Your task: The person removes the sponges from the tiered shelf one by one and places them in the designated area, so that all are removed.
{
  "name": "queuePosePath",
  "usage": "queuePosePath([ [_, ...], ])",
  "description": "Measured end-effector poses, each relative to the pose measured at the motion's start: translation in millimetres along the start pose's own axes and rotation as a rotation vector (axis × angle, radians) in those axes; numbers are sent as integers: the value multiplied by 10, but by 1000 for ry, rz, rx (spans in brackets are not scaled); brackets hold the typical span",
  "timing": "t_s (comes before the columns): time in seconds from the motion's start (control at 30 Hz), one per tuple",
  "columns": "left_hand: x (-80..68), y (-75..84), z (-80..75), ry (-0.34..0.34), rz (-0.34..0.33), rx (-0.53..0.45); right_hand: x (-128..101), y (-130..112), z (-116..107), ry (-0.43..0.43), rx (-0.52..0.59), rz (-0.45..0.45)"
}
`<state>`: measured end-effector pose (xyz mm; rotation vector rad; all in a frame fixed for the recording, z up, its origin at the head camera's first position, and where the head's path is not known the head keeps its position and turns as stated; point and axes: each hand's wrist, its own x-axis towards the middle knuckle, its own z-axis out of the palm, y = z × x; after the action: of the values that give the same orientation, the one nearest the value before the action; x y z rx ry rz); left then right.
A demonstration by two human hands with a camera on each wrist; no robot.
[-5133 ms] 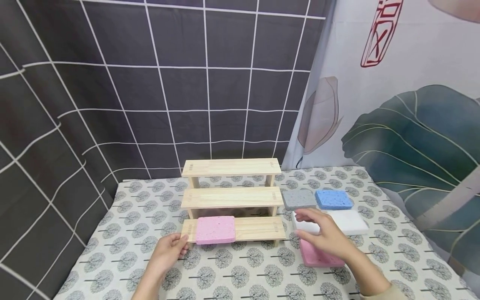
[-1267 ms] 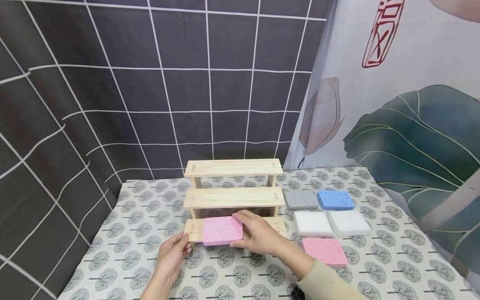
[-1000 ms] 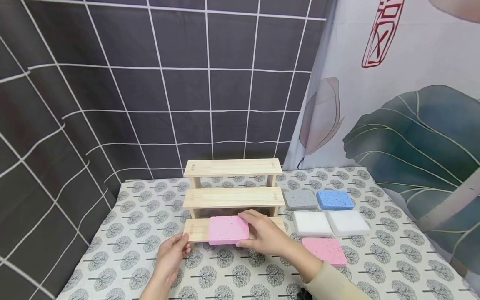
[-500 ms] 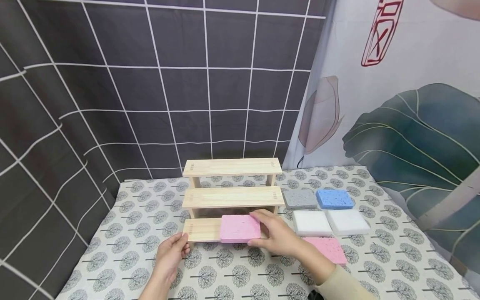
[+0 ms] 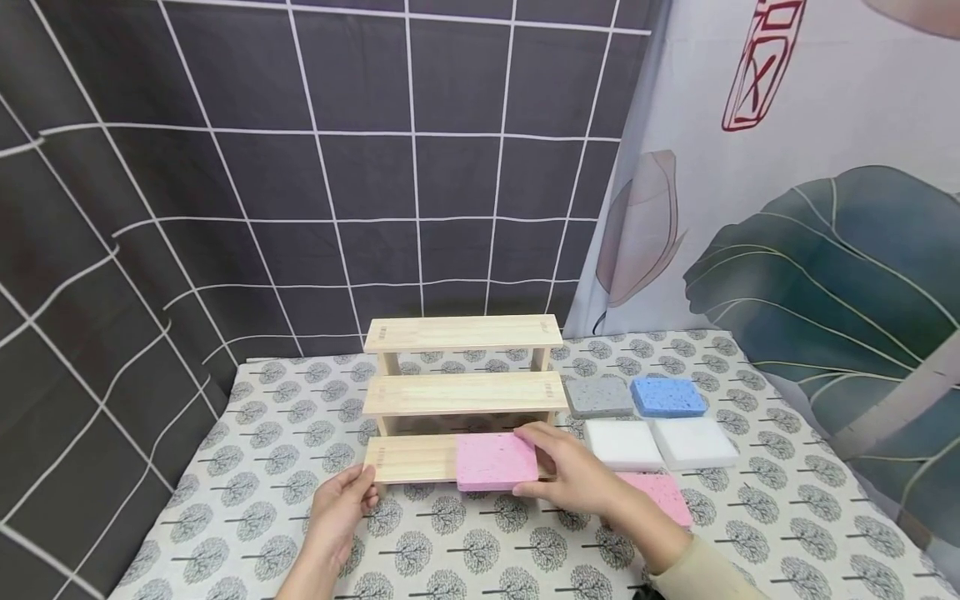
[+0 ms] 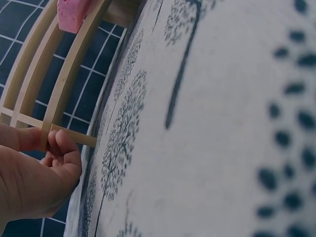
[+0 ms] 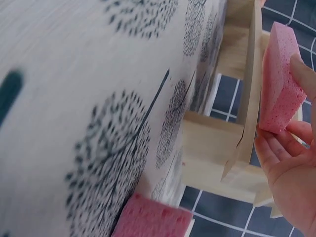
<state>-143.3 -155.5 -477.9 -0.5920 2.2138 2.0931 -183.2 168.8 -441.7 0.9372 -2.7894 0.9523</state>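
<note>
Head view, nearest first: left hand (image 5: pixel 341 510) curled round the left end of the lowest step of the wooden three-tier shelf (image 5: pixel 462 392), thumb on top and fingers tucked beneath, bracing it; confirmed in the left wrist view, left hand (image 6: pixel 34 168) gripping the plank end. Beside it, right hand (image 5: pixel 577 477) pinching the right edge of the pink sponge (image 5: pixel 497 460), thumb at the near corner and fingers along the far edge; same pinch seen close in the right wrist view, right hand (image 7: pixel 291 168) closed on the pink sponge (image 7: pixel 280 81) flat against the step.

Changed over the last seconds: sponge slid rightward along the lowest step, from just beside the left end to right of the middle, now close to the right end, with bare wood opened up on its left. Left hand unmoved at the plank end throughout. Judged as a repositioning nearly finished, freeing the left part of the step.

Farther right on the tree-print cloth (image 5: pixel 270 467): second pink sponge (image 5: pixel 663 496), partly hidden by the right wrist; then two white sponges (image 5: pixel 660 443) side by side; beyond them the grey sponge (image 5: pixel 597 397) and blue sponge (image 5: pixel 667 397). Upper two steps bare. Dark grid backdrop (image 5: pixel 300 167) behind.
</note>
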Motion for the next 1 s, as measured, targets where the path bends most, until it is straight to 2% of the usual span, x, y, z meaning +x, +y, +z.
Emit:
queuePosePath([
  [0.47,23,-14,-8,-8,-7,-4,-210,127,-157,25,-1,46],
  [1.0,26,-5,-1,-13,-8,2,-318,288,-251,72,-37,14],
])
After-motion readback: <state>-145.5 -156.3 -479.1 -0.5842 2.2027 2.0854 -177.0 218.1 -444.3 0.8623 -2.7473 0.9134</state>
